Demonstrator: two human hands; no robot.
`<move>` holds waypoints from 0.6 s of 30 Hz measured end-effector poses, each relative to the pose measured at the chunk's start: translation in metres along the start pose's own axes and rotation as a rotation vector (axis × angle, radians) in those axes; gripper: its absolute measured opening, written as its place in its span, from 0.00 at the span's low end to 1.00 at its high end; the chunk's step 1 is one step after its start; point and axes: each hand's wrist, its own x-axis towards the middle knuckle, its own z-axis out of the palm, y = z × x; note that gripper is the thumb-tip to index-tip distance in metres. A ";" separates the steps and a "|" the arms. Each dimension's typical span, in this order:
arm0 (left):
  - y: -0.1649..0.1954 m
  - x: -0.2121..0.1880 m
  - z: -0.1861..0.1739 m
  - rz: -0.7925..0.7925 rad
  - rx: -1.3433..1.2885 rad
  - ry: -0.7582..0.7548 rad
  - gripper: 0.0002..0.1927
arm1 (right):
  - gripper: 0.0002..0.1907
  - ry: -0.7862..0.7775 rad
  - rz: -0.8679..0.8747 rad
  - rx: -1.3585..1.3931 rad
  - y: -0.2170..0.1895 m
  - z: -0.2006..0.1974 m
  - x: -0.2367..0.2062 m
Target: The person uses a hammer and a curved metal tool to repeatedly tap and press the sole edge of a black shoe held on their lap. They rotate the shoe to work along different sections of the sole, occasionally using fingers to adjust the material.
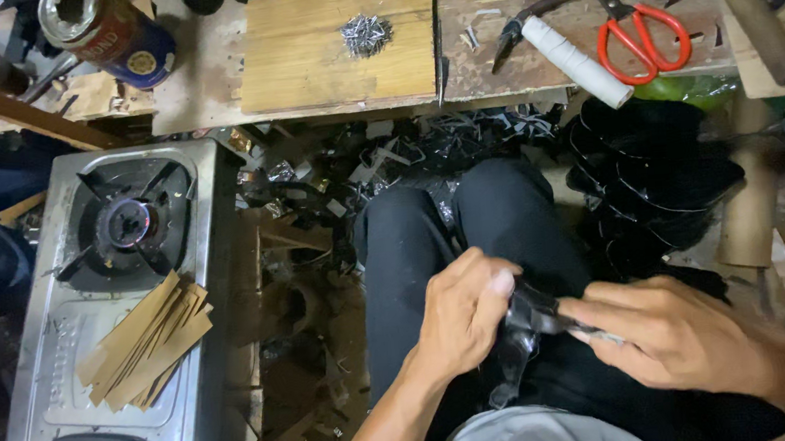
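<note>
left hand (pixel 462 312) clenched on black strip (pixel 521 327), right hand (pixel 672 330) gripping its other end; mid-work, black pile (pixel 656 174) beside knee.

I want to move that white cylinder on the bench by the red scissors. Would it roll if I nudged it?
Probably yes: the white cylinder is round and smooth, so a sideways push would likely roll it. Its lower end overhangs the bench edge, so it might drop off. The red scissors beside it may block rolling that way.
</note>
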 end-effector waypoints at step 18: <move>-0.054 -0.030 -0.015 -0.269 -0.582 -0.054 0.25 | 0.21 -0.250 0.429 0.899 0.014 0.044 -0.028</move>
